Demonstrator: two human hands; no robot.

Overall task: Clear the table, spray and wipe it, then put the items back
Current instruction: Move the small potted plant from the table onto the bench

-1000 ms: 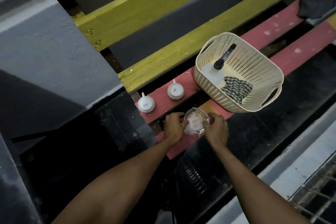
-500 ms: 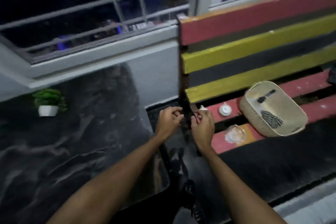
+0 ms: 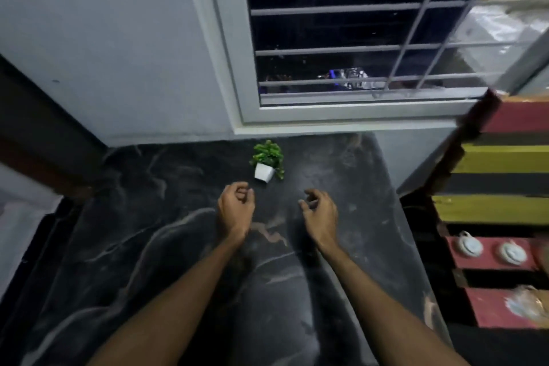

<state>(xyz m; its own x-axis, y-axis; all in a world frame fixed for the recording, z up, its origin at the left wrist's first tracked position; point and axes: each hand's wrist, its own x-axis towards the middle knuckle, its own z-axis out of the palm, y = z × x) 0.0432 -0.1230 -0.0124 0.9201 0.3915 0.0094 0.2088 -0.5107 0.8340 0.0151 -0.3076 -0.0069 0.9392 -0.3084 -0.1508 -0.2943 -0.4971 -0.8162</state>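
Observation:
A small green plant in a white pot stands on the black marbled table, near its far edge below the window. My left hand hovers over the table just in front of the pot, fingers loosely curled, holding nothing. My right hand is level with it to the right, fingers loosely curled and empty. Two white shakers sit on a red slat of the bench at the right. A clear glass dish lies on the lower red slat, blurred.
A striped red, yellow and black bench stands right of the table, with a dark gap between them. A barred window and a pale wall rise behind the table. A dark brown strip runs down the left side.
The view swung left from the bench to the table. Both hands let go of the glass dish, left it on the bench and moved over the table towards the plant.

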